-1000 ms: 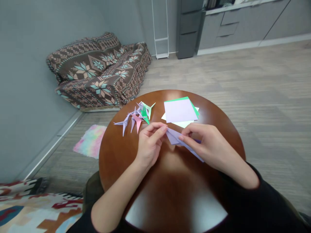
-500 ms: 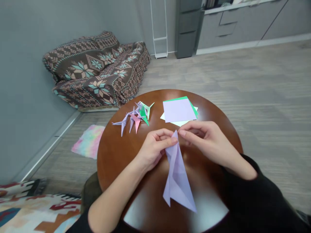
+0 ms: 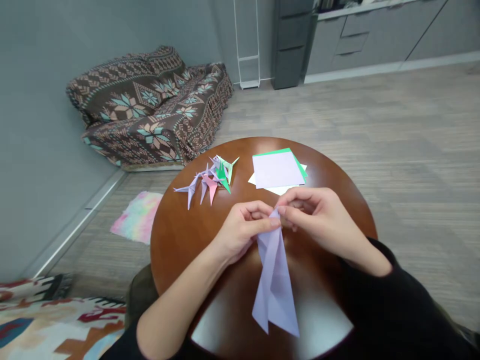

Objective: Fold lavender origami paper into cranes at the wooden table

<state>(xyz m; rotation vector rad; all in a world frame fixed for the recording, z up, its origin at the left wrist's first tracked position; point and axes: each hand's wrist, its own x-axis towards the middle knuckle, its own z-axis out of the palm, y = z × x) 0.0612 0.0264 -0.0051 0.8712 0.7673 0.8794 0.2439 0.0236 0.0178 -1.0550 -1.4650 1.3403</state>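
A partly folded sheet of lavender origami paper [image 3: 275, 290] hangs from its narrow top point, its wider folds spreading toward me over the table. My left hand [image 3: 249, 230] pinches it just below the tip, thumb across the front. At the tip itself, my right hand [image 3: 311, 212] has thumb and forefinger closed on the paper; its other fingers are curled. Beyond my hands lies a stack of square paper [image 3: 279, 170], lavender on top with green and white sheets beneath. To the left sit several folded paper cranes [image 3: 212, 185] in lavender, pink and green.
The round brown table [image 3: 180, 225] carries all the paper. Past it stands a sofa [image 3: 150, 110] under a patterned cover. A pastel fluffy mat [image 3: 137, 217] lies on the floor at left, and grey cabinets [image 3: 352, 45] line the back.
My right thumb and forefinger have closed onto the paper's tip, where they were just beside it. The left thumb has shifted slightly right, and the hanging folds have swung a little and narrowed.
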